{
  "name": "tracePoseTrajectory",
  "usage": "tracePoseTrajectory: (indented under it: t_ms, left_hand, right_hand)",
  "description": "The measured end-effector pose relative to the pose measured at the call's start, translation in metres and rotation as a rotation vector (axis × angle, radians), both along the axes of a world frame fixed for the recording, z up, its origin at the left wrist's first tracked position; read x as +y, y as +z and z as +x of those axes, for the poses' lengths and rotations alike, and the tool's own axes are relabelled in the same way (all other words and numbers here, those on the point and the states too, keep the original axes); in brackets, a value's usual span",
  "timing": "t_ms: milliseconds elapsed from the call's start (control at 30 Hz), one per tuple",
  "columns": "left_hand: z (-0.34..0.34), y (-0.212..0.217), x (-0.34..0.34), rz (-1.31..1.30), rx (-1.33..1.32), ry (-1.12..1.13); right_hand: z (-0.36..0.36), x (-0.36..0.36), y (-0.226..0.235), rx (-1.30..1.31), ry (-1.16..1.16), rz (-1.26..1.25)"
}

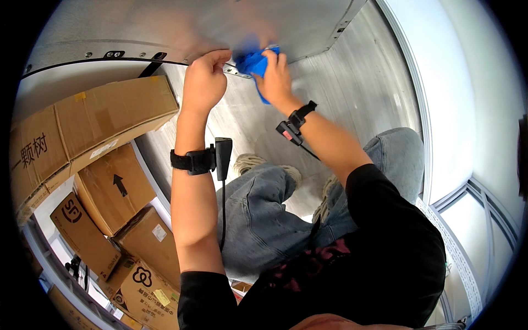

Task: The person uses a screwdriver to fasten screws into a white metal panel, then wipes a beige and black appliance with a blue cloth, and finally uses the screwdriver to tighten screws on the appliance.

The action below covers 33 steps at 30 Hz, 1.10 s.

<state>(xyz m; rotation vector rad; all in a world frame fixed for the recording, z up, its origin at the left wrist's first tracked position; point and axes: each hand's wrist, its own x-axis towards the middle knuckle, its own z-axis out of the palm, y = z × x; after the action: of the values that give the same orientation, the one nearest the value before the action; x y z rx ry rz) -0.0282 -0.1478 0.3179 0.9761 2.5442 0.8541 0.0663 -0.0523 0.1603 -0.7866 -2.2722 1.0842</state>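
Note:
A large grey metal panel [165, 25] with screws and slots along its lower edge fills the top of the view. Against its surface, my right hand [276, 82] presses a bunched blue cloth [254, 63], its fingers closed on the fabric and one corner hanging down. Just left of the cloth, my left hand [206, 80] is closed at the panel's lower edge, fingers curled over it; its fingertips are partly hidden. Each wrist wears a black strap with a small device and cable.
Several brown cardboard boxes [113, 113] sit on a metal shelf at the left. Grey wood-look floor [357, 93] lies below the panel. A white wall [456, 82] rises at the right, with a perforated metal post [454, 247] near it. My bent legs are beneath my arms.

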Motion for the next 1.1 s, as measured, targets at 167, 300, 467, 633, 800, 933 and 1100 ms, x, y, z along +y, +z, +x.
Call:
tracePoseTrajectory:
  t_ms: [167, 300, 467, 633, 800, 933, 1100]
  left_hand:
    - [0.001, -0.008, -0.002, 0.038, 0.013, 0.007]
    - [0.001, -0.007, 0.002, 0.076, 0.030, 0.019]
    - [0.007, 0.003, 0.011, -0.009, -0.015, 0.039]
    - [0.010, -0.009, 0.025, -0.036, -0.025, -0.064]
    - [0.012, -0.016, 0.040, -0.054, -0.038, -0.033]
    - [0.007, -0.009, 0.047, -0.075, -0.100, -0.018]
    - [0.005, -0.012, 0.052, -0.066, -0.077, -0.025]
  right_hand:
    - [-0.015, -0.031, -0.015, -0.038, 0.020, -0.060]
    - [-0.022, -0.032, -0.023, -0.061, 0.030, -0.113]
    - [-0.009, -0.014, -0.021, -0.024, 0.014, -0.152]
    - [0.012, 0.048, -0.016, 0.147, -0.121, -0.096]
    - [0.035, 0.107, -0.009, 0.245, -0.211, -0.035]
    - [0.044, 0.128, -0.013, 0.215, -0.263, -0.035]
    - [0.045, 0.136, -0.033, 0.088, -0.278, -0.093]
